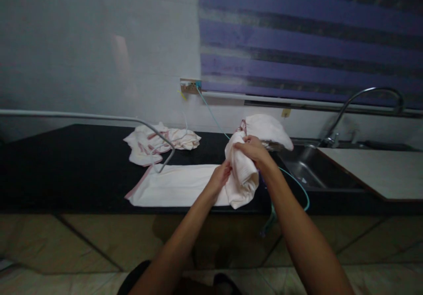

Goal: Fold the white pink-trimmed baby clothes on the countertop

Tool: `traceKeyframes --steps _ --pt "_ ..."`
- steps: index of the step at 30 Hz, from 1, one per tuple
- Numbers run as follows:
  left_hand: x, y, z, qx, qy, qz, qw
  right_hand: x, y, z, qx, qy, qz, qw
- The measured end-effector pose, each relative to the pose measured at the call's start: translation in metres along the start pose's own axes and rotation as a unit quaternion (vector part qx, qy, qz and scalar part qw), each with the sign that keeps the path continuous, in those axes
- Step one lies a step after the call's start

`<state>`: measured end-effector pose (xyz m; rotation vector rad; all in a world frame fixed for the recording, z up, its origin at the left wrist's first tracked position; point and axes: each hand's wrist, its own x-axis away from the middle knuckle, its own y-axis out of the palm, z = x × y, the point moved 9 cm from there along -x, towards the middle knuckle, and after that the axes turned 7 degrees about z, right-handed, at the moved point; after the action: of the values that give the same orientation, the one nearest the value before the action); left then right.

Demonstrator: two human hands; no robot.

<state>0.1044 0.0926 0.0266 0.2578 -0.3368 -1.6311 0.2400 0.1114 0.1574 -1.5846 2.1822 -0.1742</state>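
A long white cloth (185, 184) with a pinkish edge lies flat along the front of the black counter, and its right end is folded or rolled up. My left hand (220, 177) grips the near left side of that bunched end. Higher up, my right hand (254, 148) has its fingers closed over the top of the same cloth. Behind my right hand rests another white folded cloth (267, 129). A crumpled pile of white cloths (148, 143) with pink trim sits at the back left. Some of my fingers are hidden in the fabric.
A grey metal rod (99, 116) crosses from the left and bends down over the cloth. At the right are a sink (307, 167), a curved tap (357, 94) and a pale board (376, 171). A teal cable (211, 112) hangs from the wall socket (190, 86).
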Motion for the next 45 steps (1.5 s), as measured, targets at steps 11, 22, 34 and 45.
traceKeyframes --steps 11,22,34,45 --pt "0.000 -0.078 0.034 0.026 -0.046 0.051 0.997 0.050 0.114 -0.027 0.005 -0.135 -0.151 0.979" --pt "-0.019 -0.136 0.078 -0.273 0.042 0.092 0.957 0.085 0.111 0.002 0.180 -0.236 -0.065 0.953" --pt "0.043 -0.152 0.048 -0.791 0.196 0.089 0.573 0.093 0.135 0.042 0.274 -0.385 -0.240 0.848" --pt "0.128 -0.091 0.059 -0.710 0.231 -0.176 0.642 0.073 0.105 -0.003 0.274 -0.386 -0.225 0.852"
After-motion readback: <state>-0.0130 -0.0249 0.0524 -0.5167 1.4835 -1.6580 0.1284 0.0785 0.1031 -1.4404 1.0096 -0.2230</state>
